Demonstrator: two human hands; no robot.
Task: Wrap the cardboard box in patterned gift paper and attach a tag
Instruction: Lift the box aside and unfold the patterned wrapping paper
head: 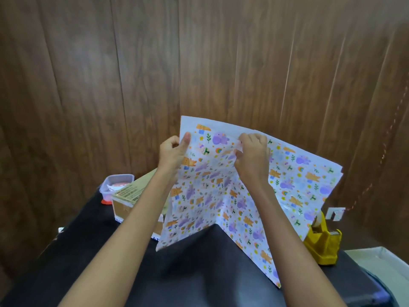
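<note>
Cardboard box (127, 208) half hidden behind gift paper (208, 196); box label text unreadable; container (119, 177) contents unclear

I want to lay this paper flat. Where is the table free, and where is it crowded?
The largest bare patch of the black table lies at the near side, between the cardboard box on the left and the yellow tape dispenser on the right, partly under the lifted gift paper. The far left is crowded: a plastic container stands beside the box.

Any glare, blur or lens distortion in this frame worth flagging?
Head view: wide-angle distortion bows the wood wall seams toward the edges; glare shows on the gift paper near the tape dispenser; the left hand and right hand look slightly soft.
</note>
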